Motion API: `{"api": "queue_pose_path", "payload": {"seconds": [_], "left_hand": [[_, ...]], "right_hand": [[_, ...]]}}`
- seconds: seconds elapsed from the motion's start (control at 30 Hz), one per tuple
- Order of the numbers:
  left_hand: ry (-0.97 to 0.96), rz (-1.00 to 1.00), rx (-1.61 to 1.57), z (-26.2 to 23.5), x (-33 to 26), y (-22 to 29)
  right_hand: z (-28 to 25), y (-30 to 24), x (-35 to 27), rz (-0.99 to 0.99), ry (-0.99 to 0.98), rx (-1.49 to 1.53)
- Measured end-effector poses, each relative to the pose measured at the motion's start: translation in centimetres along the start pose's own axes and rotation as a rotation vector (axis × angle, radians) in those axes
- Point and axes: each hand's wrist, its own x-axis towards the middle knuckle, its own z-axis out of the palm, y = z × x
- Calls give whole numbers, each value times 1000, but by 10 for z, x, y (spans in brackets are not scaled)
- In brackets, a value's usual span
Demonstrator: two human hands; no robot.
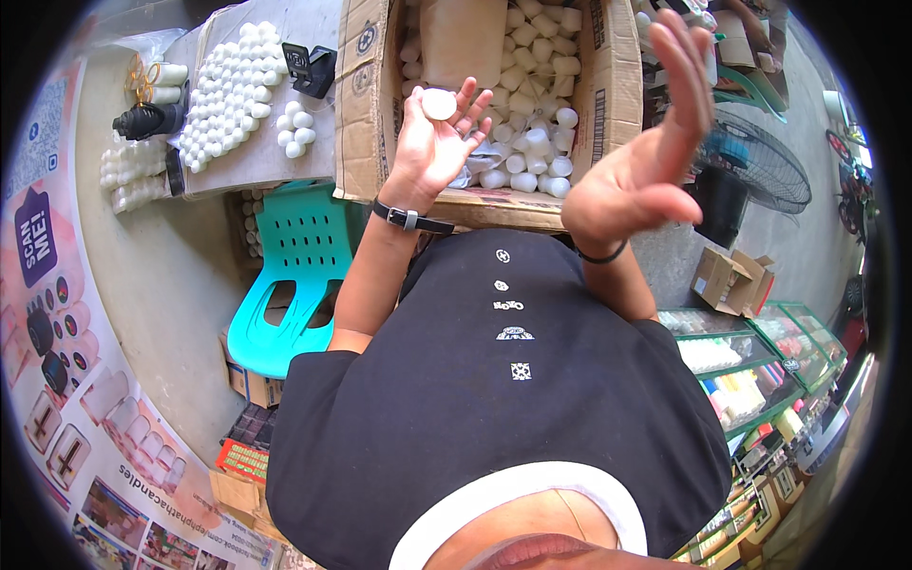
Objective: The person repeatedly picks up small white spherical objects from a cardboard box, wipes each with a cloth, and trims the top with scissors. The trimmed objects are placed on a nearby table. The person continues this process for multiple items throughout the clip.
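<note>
My left hand (427, 152), palm up over the near side of a cardboard box, holds a short white candle (439, 104) by the thumb; its other fingers are spread. The candle's round end faces up. My right hand (646, 152) is raised over the box's right edge, open and with nothing in it, its fingers stretched out and the thumb apart. Below and beyond my hands, the cardboard box (364, 114) holds many loose white candles (537, 142). A tan cardboard piece (463, 43) covers part of them at the back left.
Left of the box, a grey table (318, 142) carries rows of white candles (228, 95) and a black device (309, 68). A turquoise chair (290, 285) stands below it. To the right are a black fan (760, 161), an opened carton (731, 280) and glass display cases (760, 361).
</note>
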Motion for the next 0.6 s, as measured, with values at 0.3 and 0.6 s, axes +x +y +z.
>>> {"api": "queue_pose_path", "payload": {"seconds": [0.3,0.6], "left_hand": [[-227,29,128,24,-15,-44],[-79,-53,-12,-17,7,-22]], "right_hand": [[58,34,-63,467,-601,-124],[17,30,-53,125,-410,-75]]}}
